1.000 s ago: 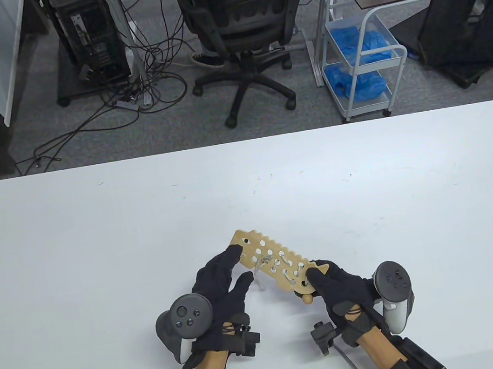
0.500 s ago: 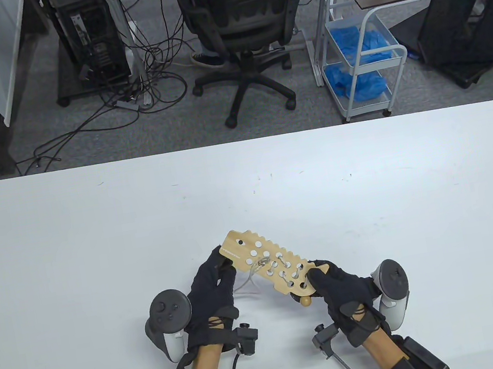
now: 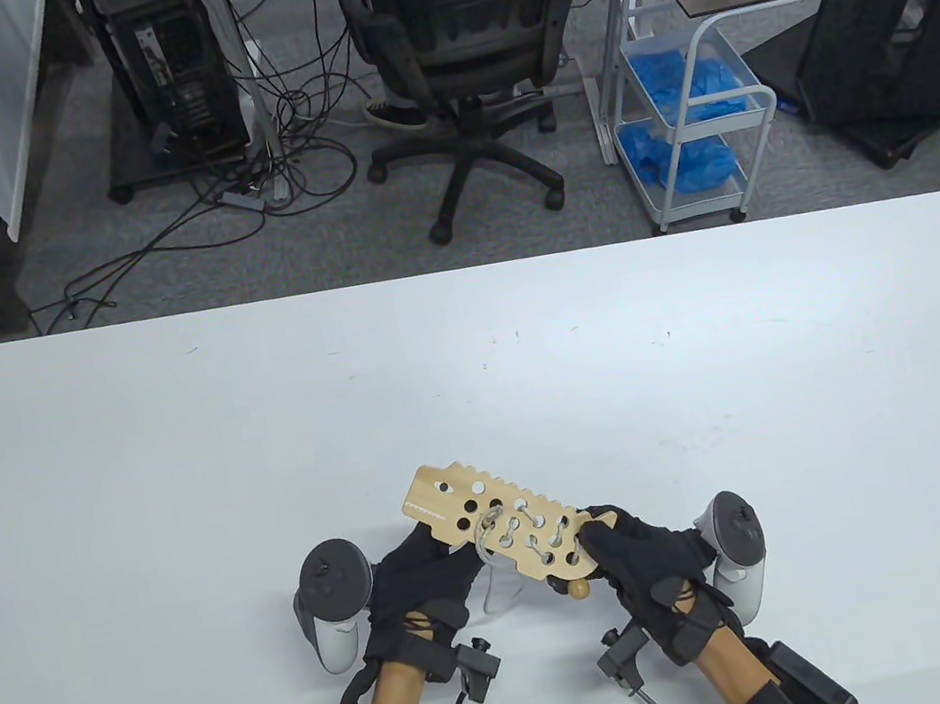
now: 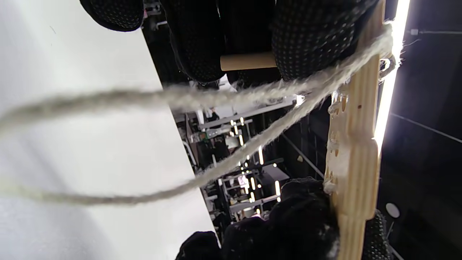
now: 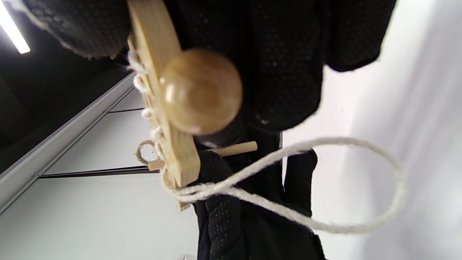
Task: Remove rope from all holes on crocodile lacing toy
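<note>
The crocodile lacing toy [image 3: 500, 531] is held above the white table [image 3: 184, 472], near its front edge, and runs slantwise from 10 o'clock down to 4 o'clock in the table view. Both gloved hands carry it.

The left hand [image 3: 421, 594] sits beneath the end at 10 o'clock, fingers curled up under the board. In the left wrist view two gloved fingers [image 4: 306, 39] press against the board's underside beside a short wooden peg [image 4: 247, 61] that pokes through it; the hand grips the board from below.

The right hand [image 3: 649, 560] grips the end at 4 o'clock, thumb on the top face and fingers folded under, closed narrow on the wood. A round wooden knob [image 3: 578, 589] hangs just below that end; the right wrist view shows the knob [image 5: 200, 90] up close against the board's edge.

The rope [image 3: 493, 569] is still threaded through the holes in the right-hand half of the board. The holes toward 10 o'clock show open and dark. A slack loop of rope [image 5: 343, 187] drops from the middle of the board toward the table, between the two hands. In the left wrist view two strands [image 4: 231, 97] run out from the board's edge.

Beyond the table at 12 o'clock stands a black office chair [image 3: 460, 21], with a white cart [image 3: 690, 108] holding blue material at 1 o'clock.
</note>
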`<state>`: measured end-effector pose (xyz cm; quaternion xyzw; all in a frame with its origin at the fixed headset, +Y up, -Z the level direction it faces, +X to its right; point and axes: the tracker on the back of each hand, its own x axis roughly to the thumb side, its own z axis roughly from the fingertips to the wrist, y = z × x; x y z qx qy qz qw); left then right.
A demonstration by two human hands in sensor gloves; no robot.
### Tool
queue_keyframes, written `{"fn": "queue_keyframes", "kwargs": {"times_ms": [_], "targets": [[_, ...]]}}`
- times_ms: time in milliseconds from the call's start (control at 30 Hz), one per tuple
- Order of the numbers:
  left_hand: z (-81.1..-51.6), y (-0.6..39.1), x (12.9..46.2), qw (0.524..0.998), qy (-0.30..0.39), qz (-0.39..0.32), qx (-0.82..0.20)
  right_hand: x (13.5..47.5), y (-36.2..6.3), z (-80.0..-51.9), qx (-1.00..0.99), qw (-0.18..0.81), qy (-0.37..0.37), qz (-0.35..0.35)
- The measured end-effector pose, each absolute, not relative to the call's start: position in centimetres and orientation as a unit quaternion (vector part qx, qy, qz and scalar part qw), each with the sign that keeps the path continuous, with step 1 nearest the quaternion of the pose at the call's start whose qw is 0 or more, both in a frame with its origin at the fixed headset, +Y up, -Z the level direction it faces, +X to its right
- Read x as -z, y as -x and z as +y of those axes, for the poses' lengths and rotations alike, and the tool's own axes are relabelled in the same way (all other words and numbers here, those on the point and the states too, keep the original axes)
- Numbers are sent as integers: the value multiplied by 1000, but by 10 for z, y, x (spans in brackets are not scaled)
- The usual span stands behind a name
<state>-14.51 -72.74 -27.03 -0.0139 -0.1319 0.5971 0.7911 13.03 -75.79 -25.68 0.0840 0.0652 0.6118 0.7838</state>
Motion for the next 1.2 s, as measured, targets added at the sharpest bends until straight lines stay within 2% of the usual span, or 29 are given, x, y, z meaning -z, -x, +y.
{"fn": "queue_keyframes", "kwargs": {"times_ms": [167, 600, 1200], "targets": [[-727, 147, 269, 823, -3, -106, -558, 257, -133, -761, -581, 808, -69, 71], [-731, 156, 272, 813, 2, -88, -576, 260, -150, -765, -572, 819, -18, 45], [-735, 172, 273, 827, -15, -32, -561, 262, -189, -774, -604, 791, 101, -5]]}}
